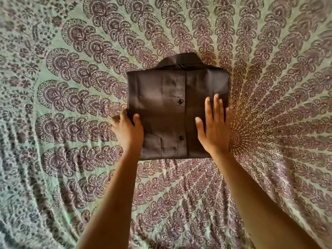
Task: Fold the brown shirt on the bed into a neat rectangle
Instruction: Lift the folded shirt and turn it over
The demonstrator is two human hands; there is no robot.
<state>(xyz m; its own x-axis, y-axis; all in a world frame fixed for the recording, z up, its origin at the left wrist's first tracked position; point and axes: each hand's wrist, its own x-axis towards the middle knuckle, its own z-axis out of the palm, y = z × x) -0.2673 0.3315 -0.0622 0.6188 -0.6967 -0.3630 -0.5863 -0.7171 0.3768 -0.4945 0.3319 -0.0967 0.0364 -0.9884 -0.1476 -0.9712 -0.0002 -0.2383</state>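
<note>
The brown shirt (170,105) is seen folded into a near-square rectangle in the middle of the bed (71,177), which is covered by a green and purple patterned spread. The collar (179,62) is turned to the far side, and the button placket, with two dark buttons (180,101), is laid facing up.

The shirt's left edge is gripped near its lower half by the left hand (128,130): the thumb (136,119) is placed on top of the cloth, while the other fingers are curled round the edge, somewhat blurred. The right hand (213,130) is laid flat on the shirt's right side, just inside the right edge, with its fingers (216,103) held straight and pressed on the cloth; nothing is grasped by it. The placket is left showing between the two hands.
</note>
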